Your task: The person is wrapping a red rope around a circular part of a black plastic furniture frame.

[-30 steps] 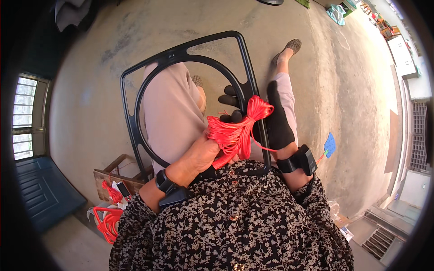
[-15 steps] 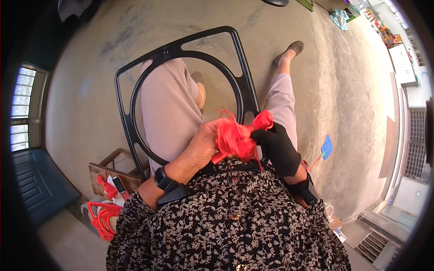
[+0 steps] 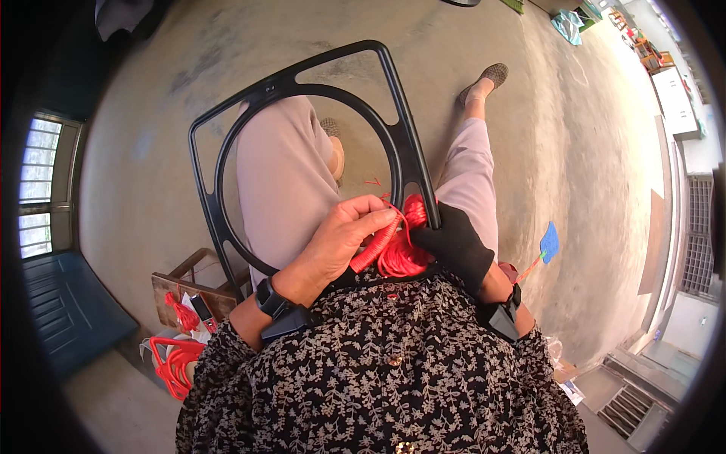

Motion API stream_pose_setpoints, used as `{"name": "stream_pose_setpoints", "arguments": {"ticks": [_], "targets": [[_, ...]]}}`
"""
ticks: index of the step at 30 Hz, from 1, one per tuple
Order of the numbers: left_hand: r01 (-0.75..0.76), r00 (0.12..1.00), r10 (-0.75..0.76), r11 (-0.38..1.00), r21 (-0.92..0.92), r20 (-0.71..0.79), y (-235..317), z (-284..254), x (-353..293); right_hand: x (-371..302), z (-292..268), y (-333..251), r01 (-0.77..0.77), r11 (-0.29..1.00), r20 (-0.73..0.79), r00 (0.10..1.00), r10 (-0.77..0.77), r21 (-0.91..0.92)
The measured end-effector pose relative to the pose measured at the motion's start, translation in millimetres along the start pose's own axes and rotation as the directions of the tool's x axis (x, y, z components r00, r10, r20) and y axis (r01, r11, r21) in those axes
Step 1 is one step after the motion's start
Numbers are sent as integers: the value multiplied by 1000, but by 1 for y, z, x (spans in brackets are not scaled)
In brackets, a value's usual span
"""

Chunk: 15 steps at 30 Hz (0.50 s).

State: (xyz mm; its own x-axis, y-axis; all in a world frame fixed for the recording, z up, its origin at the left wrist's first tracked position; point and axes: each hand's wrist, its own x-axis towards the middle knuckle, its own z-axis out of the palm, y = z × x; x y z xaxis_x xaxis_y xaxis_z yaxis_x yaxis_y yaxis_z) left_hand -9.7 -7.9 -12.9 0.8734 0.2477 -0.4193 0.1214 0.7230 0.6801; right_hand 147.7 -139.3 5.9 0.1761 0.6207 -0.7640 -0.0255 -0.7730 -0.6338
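A black frame, squarish with a round ring inside it, leans over my lap and thigh. At its near right part, tight turns of red cord are wrapped along the ring. My bare left hand pinches the cord there between thumb and fingers. A loose bundle of red cord hangs beside the wrapped part. Closed round that bundle next to the frame's side bar, my right hand wears a black glove; its fingertips are partly hidden.
On my left stands a wooden stool with a small red cord bundle and a black-and-red tool on it. Coiled red cord lies below. To the right is a blue fly swatter. A blue bench stands far left.
The red bundle has come down from above the frame to its near right part. My left hand now pinches cord at the wrapped ring, and my right hand has moved slightly lower.
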Motion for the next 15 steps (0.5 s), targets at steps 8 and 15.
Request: {"name": "stream_pose_setpoints", "arguments": {"ticks": [8, 15], "targets": [[11, 999, -10, 999, -39, 30, 6, -4, 1, 22, -10, 40, 268, 294, -173, 935, -310, 918], [91, 996, -92, 990, -104, 3, 8, -8, 1, -9, -114, 101, 623, 172, -595, 781, -188, 763]]}}
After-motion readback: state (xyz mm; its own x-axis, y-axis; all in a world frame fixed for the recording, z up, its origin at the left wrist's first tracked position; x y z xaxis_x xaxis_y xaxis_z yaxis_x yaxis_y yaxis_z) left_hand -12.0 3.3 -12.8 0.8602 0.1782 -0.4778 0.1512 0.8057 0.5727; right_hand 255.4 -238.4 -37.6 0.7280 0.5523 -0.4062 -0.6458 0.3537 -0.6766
